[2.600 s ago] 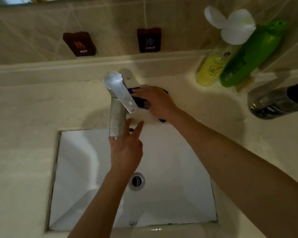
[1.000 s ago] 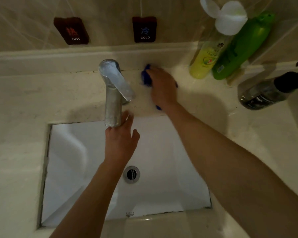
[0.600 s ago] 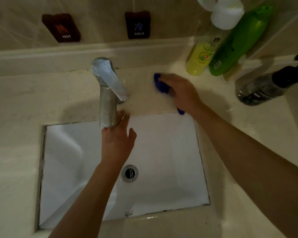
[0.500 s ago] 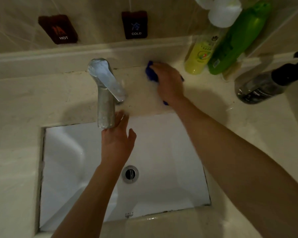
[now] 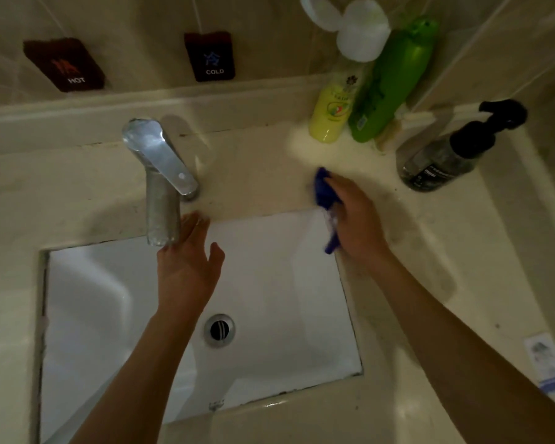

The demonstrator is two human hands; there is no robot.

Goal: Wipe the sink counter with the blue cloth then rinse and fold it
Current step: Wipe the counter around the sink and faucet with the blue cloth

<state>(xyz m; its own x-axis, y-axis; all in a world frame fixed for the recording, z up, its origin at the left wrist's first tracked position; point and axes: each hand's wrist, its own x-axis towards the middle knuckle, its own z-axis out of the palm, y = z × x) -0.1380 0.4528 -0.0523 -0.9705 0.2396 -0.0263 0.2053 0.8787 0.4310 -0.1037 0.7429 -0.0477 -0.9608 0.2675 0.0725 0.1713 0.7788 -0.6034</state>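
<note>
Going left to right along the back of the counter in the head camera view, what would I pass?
Faucet → blue cloth under the right hand → yellow bottle → green bottle → dark pump bottle.

Around the one sink [image 5: 87, 315] are one faucet [image 5: 161, 187], three bottles [image 5: 332, 104] [image 5: 391, 81] [image 5: 442, 155], two wall labels [image 5: 64, 64] [image 5: 210, 57], one cloth [image 5: 324, 190], and two hands [image 5: 186, 270] [image 5: 356, 219].
</note>
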